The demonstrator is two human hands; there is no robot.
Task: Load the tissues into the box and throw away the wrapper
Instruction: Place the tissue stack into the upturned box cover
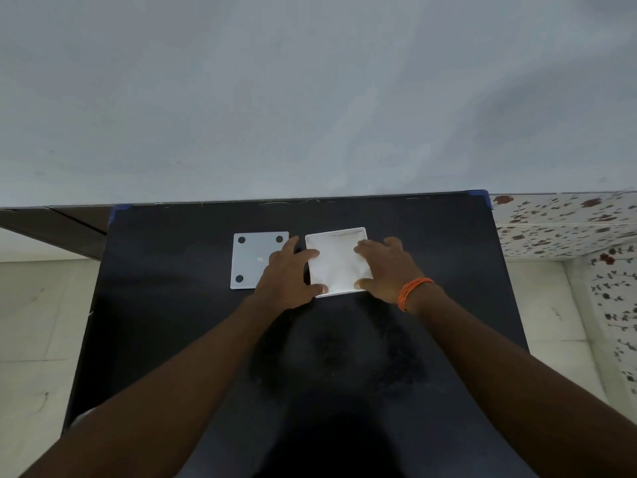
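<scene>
White square box (339, 262) is being steadied on black table (172, 305), tissues (337, 267) being pressed flat inside. Left hand (287, 279) is being spread open, fingertips on box's left rim, thumb at near corner. Right hand (386, 270), orange band (412, 292) at wrist, is being laid open over right rim. White plate (253, 258) with black round pads is lying just left, partly covered by left hand.

White box (339, 267), white lid (253, 262) with black dots, black table (172, 322), orange wristband (412, 293)
</scene>
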